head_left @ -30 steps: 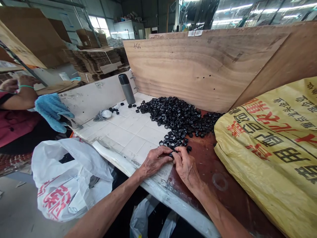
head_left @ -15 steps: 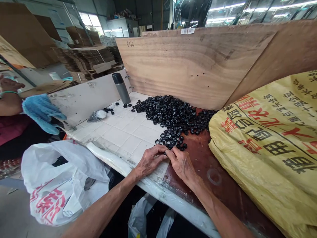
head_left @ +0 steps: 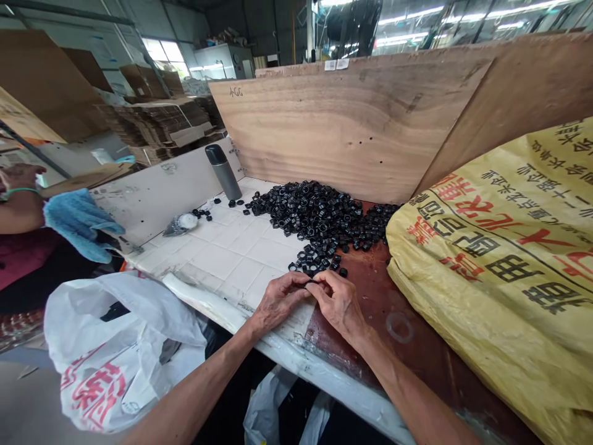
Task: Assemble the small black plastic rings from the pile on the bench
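One black piece (head_left: 311, 282) between left hand (head_left: 280, 299), right hand (head_left: 340, 301)

One camera is riding on the person's head, facing forward and down over the worktable (head_left: 241, 253) from close above. The left hand (head_left: 282, 300) and right hand (head_left: 337, 303) are sitting just below the frame's centre. The table's near edge (head_left: 287, 356) is slanting from centre left toward bottom right. A wooden board (head_left: 343, 127) is spanning the upper right, a yellow sack (head_left: 491, 290) is crowding the right side nearby, and the view is reaching past stacked cardboard (head_left: 155, 123) at upper left.
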Demonstrator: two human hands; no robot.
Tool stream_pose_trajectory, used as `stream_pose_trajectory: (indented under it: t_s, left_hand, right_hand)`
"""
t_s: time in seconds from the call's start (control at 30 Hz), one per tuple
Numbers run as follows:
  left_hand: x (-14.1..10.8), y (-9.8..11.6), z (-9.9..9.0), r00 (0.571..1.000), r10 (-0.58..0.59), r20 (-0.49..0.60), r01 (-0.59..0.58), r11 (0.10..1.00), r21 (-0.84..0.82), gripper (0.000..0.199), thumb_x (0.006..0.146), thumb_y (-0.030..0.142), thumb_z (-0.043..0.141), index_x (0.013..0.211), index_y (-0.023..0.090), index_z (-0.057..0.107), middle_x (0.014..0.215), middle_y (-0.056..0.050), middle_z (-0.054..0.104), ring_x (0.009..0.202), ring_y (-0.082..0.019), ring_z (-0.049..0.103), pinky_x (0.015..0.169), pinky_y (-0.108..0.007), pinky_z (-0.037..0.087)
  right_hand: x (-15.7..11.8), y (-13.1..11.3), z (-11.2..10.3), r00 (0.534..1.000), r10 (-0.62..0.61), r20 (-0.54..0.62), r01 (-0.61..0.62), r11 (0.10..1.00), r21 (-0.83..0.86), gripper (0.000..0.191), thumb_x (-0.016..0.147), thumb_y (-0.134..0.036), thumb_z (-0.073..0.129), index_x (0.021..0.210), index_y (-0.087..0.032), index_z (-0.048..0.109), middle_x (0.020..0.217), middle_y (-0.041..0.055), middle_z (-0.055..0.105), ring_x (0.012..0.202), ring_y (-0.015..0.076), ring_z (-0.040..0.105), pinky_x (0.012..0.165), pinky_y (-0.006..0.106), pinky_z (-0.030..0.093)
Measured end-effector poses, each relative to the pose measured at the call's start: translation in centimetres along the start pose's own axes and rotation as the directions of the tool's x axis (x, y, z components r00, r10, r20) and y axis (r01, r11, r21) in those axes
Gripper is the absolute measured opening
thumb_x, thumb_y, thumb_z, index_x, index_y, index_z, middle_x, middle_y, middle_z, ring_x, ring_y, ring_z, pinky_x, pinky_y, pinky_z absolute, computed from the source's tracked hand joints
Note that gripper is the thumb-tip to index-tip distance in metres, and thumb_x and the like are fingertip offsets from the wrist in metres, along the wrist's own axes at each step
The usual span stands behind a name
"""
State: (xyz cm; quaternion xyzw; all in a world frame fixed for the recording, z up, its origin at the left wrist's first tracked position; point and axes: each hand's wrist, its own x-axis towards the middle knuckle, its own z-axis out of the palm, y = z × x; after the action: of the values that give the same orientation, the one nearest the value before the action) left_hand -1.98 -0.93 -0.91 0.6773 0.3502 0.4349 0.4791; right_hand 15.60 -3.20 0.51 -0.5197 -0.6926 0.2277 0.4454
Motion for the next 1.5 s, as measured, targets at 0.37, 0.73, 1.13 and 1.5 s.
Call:
stream_pose_trajectory:
  t_s: [0.37, 0.73, 1.13, 1.5]
  left_hand:
    - [-0.2, 0.2, -0.4, 0.993, 0.11, 0.049, -0.115, 0.984, 0.139, 0.02, 0.091, 0.027, 0.064, 0.108, 0.019, 0.067, 0.104, -0.007, 0.069, 0.096, -0.018, 0.066, 0.088, -0.033, 0.054]
    - [0.0, -0.6, -0.4, 0.998, 0.001, -0.07, -0.003, 1.0, -0.023, 0.025, 0.088, 0.032, 0.067, 0.107, 0.018, 0.066, 0.108, -0.008, 0.067, 0.096, -0.02, 0.067, 0.089, -0.035, 0.056]
    - [-0.2, -0.3, -0.4, 0.988, 0.152, -0.002, -0.148, 0.969, 0.2, 0.022, 0.093, 0.028, 0.06, 0.112, 0.018, 0.063, 0.107, -0.008, 0.068, 0.095, -0.018, 0.067, 0.087, -0.035, 0.055]
    - [-0.8, 0.5, -0.6, 0.994, 0.051, 0.092, -0.066, 0.984, 0.166, 0.018, 0.089, 0.027, 0.064, 0.105, 0.017, 0.063, 0.103, -0.007, 0.067, 0.093, -0.018, 0.065, 0.086, -0.033, 0.053]
  right_hand:
    - [-0.2, 0.7, 0.3, 0.996, -0.007, 0.094, 0.026, 0.978, -0.207, 0.041, 0.103, -0.036, 0.036, 0.077, -0.019, 0.064, 0.062, 0.0023, 0.061, 0.056, 0.0141, 0.056, 0.057, 0.024, 0.038]
    - [0.0, -0.6, -0.7, 0.995, 0.029, 0.098, -0.026, 0.999, -0.036, 0.033, 0.093, -0.044, 0.055, 0.076, -0.017, 0.063, 0.063, -0.0018, 0.057, 0.053, 0.0107, 0.05, 0.054, 0.022, 0.038]
    - [-0.1, 0.2, 0.4, 0.974, 0.188, 0.128, -0.204, 0.971, 0.127, 0.014, 0.089, -0.033, 0.055, 0.092, -0.021, 0.061, 0.072, 0.0022, 0.068, 0.056, 0.0158, 0.063, 0.057, 0.025, 0.049]
    - [0.5, -1.0, -1.7, 0.814, 0.395, 0.426, -0.529, 0.806, 0.264, 0.026, 0.086, -0.042, 0.058, 0.074, -0.019, 0.054, 0.052, -0.0049, 0.057, 0.041, 0.0097, 0.054, 0.043, 0.019, 0.041]
